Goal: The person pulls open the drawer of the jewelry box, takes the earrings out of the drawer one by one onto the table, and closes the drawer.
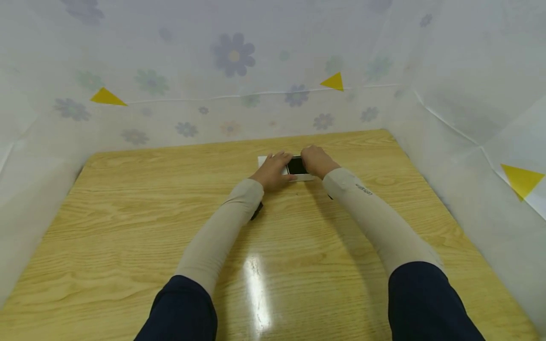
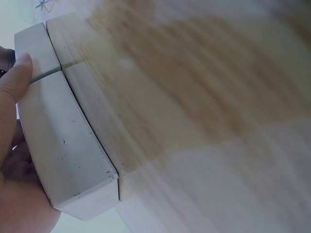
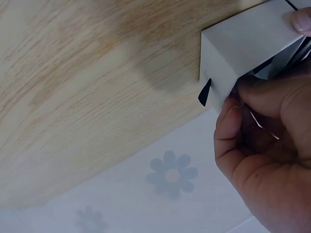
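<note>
A white box [image 1: 304, 178] lies on the table toward its far side, with a dark, glossy, phone-like rectangle [image 1: 295, 166] showing in its open top. My left hand [image 1: 275, 171] grips the box's left part across its width. In the left wrist view, its thumb rests near a seam between a long white section [image 2: 68, 141] and a shorter one [image 2: 38, 51]. My right hand [image 1: 320, 162] is at the right end, thumb and curled fingers pinching the end wall's rim. In the right wrist view, a black tab [image 3: 205, 93] sticks out from that wall. The fingers hide much of the inside.
The wood-grain table [image 1: 128, 227] extends around the box and under both forearms. White flower-print sheeting [image 1: 179, 57] stands along the back and sides. Yellow triangles [image 1: 334, 82] mark the sheeting. A bright reflection lies on the near part of the tabletop.
</note>
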A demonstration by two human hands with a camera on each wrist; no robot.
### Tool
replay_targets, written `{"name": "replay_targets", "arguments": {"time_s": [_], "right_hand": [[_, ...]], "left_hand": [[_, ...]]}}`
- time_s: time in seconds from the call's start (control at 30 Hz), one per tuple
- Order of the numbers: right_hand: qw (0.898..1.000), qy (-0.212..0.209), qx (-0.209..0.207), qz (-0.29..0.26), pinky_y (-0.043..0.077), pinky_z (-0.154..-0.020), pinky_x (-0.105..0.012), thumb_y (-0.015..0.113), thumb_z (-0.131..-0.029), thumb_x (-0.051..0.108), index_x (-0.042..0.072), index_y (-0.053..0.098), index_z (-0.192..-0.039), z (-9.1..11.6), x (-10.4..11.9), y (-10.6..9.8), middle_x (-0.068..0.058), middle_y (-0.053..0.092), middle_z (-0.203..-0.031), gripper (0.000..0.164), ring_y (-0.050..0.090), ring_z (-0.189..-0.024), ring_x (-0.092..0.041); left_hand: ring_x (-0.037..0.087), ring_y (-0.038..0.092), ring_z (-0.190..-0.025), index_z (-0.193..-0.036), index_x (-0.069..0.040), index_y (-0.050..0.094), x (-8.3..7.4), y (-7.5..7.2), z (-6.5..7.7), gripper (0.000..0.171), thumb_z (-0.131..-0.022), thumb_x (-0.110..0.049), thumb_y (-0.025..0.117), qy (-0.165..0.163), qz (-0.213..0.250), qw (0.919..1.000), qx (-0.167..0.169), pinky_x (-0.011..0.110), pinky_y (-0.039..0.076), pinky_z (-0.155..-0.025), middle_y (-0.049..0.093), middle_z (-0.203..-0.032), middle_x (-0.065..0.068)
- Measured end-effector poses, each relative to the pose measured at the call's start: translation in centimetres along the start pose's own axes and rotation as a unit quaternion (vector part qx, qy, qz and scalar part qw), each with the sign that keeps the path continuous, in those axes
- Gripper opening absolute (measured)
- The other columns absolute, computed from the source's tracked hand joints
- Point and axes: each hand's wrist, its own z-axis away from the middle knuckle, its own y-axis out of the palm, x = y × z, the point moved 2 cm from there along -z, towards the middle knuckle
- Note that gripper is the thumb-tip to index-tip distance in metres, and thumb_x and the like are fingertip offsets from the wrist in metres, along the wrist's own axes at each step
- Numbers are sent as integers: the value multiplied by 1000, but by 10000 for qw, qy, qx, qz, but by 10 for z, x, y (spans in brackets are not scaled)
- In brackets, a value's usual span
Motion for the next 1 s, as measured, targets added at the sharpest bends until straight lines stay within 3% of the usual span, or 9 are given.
{"name": "replay_targets", "arguments": {"time_s": [0.6, 0.77, 0.9, 1.0], "right_hand": [[9997, 26, 179, 163, 51, -71, -40, 57, -93, -2, -4, 63, -101, 5, 4, 1, -19, 66, -95, 10, 62, -83, -29], [9999, -36, 67, 98, 52, -72, -40, 55, -95, -1, -5, 62, -105, 8, 3, 2, -20, 65, -96, 13, 62, -85, -30], [9998, -123, -82, -100, 47, -64, -35, 52, -96, -1, -1, 62, -91, 12, 4, 1, -13, 61, -79, 12, 56, -70, -23], [9986, -224, -148, -459, 35, -54, -29, 48, -96, -3, 7, 49, -66, 18, 7, -1, -2, 40, -57, 32, 35, -54, -15]], "left_hand": [[24, 16, -147, -152, -7, 28, 2, 1, 1, 77, -93, -46, 59, 34, 29, 10000, 56, 47, 4, -120, 27, -157, 10], [24, 15, -147, -152, -8, 27, 1, 1, 1, 77, -93, -47, 58, 10, 32, 9999, 95, 47, 4, -120, 26, -157, 10], [24, 15, -147, -152, -8, 26, 1, 0, 2, 78, -93, -46, 59, 10, 91, 9999, 96, 47, 3, -120, 25, -157, 10], [24, 14, -147, -152, -8, 26, 1, 1, 2, 78, -93, -46, 59, -12, 140, 9999, 95, 46, 2, -120, 25, -157, 10]]}}
